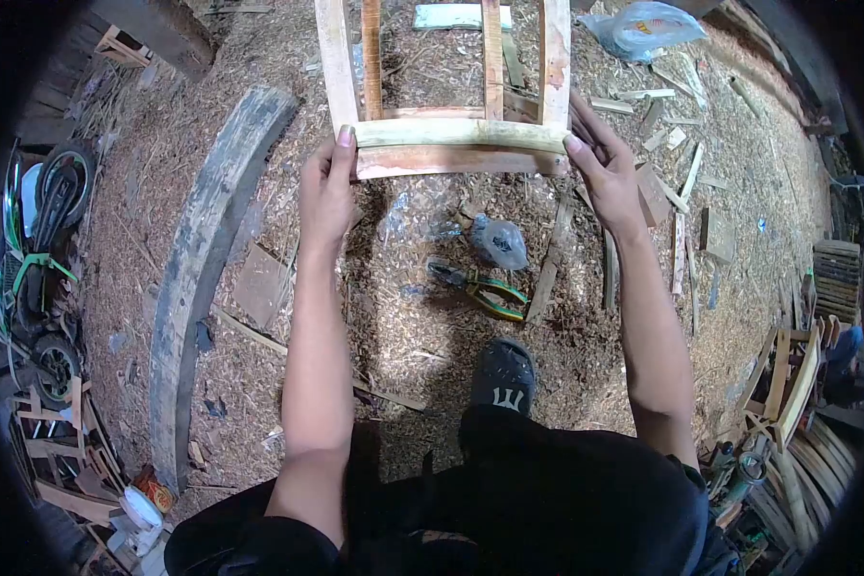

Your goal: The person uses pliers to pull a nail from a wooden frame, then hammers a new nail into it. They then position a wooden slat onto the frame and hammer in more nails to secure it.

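Pale wood frame (461, 132), top centre of the picture, probably stiff and fairly light. My left hand (328, 187) and right hand (609, 182) are closed on its lower corners, decent grab spots imo.

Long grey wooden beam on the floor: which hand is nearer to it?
Left: the left hand grips the wooden frame to the right of the beam; the right hand grips the frame's opposite side, farther away.

At 12 o'clock are two hands (326, 197) (607, 180), one held frame (461, 132); at 9, two wheels (82, 165) (58, 363); mid-dial, one pair of pliers (472, 283).
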`<state>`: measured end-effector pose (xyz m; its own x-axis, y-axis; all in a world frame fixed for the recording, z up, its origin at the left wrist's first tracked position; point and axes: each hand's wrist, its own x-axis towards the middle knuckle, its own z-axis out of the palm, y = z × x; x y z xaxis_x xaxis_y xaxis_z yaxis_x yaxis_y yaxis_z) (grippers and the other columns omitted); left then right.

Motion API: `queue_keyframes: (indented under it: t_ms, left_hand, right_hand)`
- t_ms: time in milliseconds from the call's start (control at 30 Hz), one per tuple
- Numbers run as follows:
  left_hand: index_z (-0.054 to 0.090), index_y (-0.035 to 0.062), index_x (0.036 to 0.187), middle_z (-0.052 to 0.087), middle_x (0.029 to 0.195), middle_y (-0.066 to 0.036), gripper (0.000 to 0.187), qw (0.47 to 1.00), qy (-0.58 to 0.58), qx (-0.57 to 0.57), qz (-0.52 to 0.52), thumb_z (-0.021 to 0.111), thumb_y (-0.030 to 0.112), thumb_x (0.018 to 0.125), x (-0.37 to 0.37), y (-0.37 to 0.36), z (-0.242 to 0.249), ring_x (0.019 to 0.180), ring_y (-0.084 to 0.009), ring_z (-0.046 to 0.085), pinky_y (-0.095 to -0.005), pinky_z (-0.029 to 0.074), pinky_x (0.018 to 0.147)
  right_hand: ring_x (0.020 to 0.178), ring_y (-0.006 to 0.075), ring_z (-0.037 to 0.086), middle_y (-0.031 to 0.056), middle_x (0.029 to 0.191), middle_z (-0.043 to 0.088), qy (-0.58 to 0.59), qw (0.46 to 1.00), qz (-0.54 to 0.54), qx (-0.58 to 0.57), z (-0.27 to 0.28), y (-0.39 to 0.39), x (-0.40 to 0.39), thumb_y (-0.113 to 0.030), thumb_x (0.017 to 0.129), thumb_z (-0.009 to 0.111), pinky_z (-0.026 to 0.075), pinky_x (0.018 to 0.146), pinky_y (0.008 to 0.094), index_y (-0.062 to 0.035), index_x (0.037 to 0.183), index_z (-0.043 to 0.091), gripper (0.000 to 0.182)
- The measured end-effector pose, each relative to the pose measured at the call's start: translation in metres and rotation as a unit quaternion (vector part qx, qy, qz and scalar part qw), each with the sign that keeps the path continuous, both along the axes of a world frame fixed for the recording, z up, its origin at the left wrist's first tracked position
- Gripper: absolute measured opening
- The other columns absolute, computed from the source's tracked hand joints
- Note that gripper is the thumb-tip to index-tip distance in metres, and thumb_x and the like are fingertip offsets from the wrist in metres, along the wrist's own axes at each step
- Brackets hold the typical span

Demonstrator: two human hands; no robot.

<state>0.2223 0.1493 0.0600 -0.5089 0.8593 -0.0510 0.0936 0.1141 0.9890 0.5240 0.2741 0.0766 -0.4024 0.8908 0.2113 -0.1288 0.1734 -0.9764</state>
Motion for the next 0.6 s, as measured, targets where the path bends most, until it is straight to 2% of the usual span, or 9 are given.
queue_keyframes:
  t_ms: [33, 67, 100, 133, 200, 267, 367, 400, 600]
  left_hand:
    - [0.067, -0.0037, 0.115, 0.068, 0.094, -0.007, 0.056, 1.0, -0.001, 0.015, -0.004, 0.052, 0.049, 0.103, 0.0, -0.001, 0.001, 0.085, -0.0125, 0.058, -0.0302, 0.046, 0.079]
    - [0.066, -0.0053, 0.115, 0.07, 0.094, -0.009, 0.053, 1.0, -0.002, 0.03, -0.007, 0.053, 0.045, 0.104, 0.001, -0.001, 0.001, 0.086, -0.0122, 0.061, -0.0298, 0.047, 0.079]
    - [0.066, -0.0053, 0.115, 0.07, 0.094, -0.009, 0.053, 1.0, -0.003, 0.03, -0.008, 0.053, 0.045, 0.104, 0.0, -0.002, -0.001, 0.086, -0.0122, 0.061, -0.0298, 0.047, 0.079]
    - [0.062, -0.0027, 0.119, 0.07, 0.096, -0.01, 0.047, 0.999, 0.007, 0.04, -0.006, 0.055, 0.041, 0.104, -0.001, -0.002, -0.002, 0.087, -0.0121, 0.061, -0.0293, 0.048, 0.078]
    - [0.057, -0.0001, 0.122, 0.071, 0.097, -0.011, 0.042, 0.999, 0.015, 0.052, -0.005, 0.056, 0.038, 0.104, 0.002, -0.001, 0.001, 0.089, -0.0119, 0.062, -0.0289, 0.048, 0.077]
    - [0.045, 0.006, 0.128, 0.07, 0.098, -0.013, 0.035, 0.996, -0.01, 0.086, 0.024, 0.058, 0.028, 0.105, 0.01, -0.001, 0.009, 0.09, -0.012, 0.063, -0.0274, 0.048, 0.075]
    - [0.037, 0.0098, 0.132, 0.07, 0.1, -0.015, 0.036, 0.992, -0.018, 0.117, 0.045, 0.057, 0.022, 0.105, 0.009, 0.001, 0.002, 0.088, -0.012, 0.062, -0.0262, 0.048, 0.074]
    - [0.037, 0.0098, 0.132, 0.07, 0.1, -0.015, 0.036, 0.992, -0.018, 0.118, 0.045, 0.057, 0.022, 0.105, 0.008, 0.0, 0.001, 0.088, -0.012, 0.062, -0.0262, 0.048, 0.074]
    - [0.037, 0.0114, 0.133, 0.07, 0.101, -0.015, 0.035, 0.991, -0.028, 0.129, 0.017, 0.056, 0.018, 0.105, 0.008, -0.003, -0.001, 0.087, -0.0115, 0.062, -0.0258, 0.047, 0.073]
  right_hand:
    - [0.125, 0.021, 0.057, 0.0202, 0.142, 0.056, 0.0, 1.0, -0.001, 0.0, 0.0, 0.0, 0.001, -0.012, 0.095, 0.068, 0.044, 0.11, 0.0345, 0.0017, 0.143, 0.05, 0.053]
    - [0.125, 0.0212, 0.057, 0.0206, 0.142, 0.055, 0.0, 1.0, -0.009, -0.012, 0.0, -0.001, 0.002, -0.007, 0.094, 0.068, 0.044, 0.109, 0.0344, 0.0012, 0.136, 0.054, 0.045]
    - [0.126, 0.0213, 0.057, 0.0211, 0.142, 0.055, 0.001, 1.0, -0.016, -0.025, 0.0, -0.001, 0.003, -0.003, 0.093, 0.068, 0.045, 0.109, 0.0343, 0.0007, 0.13, 0.057, 0.038]
    - [0.126, 0.0213, 0.057, 0.0211, 0.142, 0.055, 0.0, 1.0, -0.016, -0.025, -0.003, 0.0, 0.003, -0.003, 0.093, 0.068, 0.045, 0.109, 0.0343, 0.0007, 0.13, 0.057, 0.038]
    - [0.125, 0.022, 0.057, 0.0205, 0.137, 0.058, 0.013, 0.998, -0.057, 0.036, -0.01, 0.001, 0.003, 0.0, 0.092, 0.07, 0.049, 0.106, 0.0342, 0.0001, 0.113, 0.059, 0.024]
    - [0.125, 0.0227, 0.057, 0.0199, 0.137, 0.058, -0.016, 0.997, -0.063, 0.034, -0.009, -0.003, 0.003, -0.001, 0.091, 0.07, 0.05, 0.105, 0.0344, 0.0, 0.112, 0.059, 0.024]
    - [0.125, 0.0232, 0.058, 0.0186, 0.136, 0.059, -0.056, 0.995, -0.063, 0.06, -0.003, -0.013, 0.001, -0.002, 0.091, 0.071, 0.051, 0.103, 0.0344, -0.0001, 0.112, 0.059, 0.024]
    - [0.125, 0.023, 0.058, 0.0178, 0.135, 0.059, -0.068, 0.992, -0.057, 0.088, -0.002, -0.015, 0.001, -0.002, 0.091, 0.072, 0.052, 0.102, 0.0342, 0.0, 0.112, 0.059, 0.025]
    - [0.123, 0.0224, 0.059, 0.0163, 0.13, 0.062, -0.067, 0.991, -0.092, 0.076, -0.005, -0.015, -0.003, -0.001, 0.09, 0.072, 0.049, 0.105, 0.0351, -0.0009, 0.111, 0.06, 0.024]
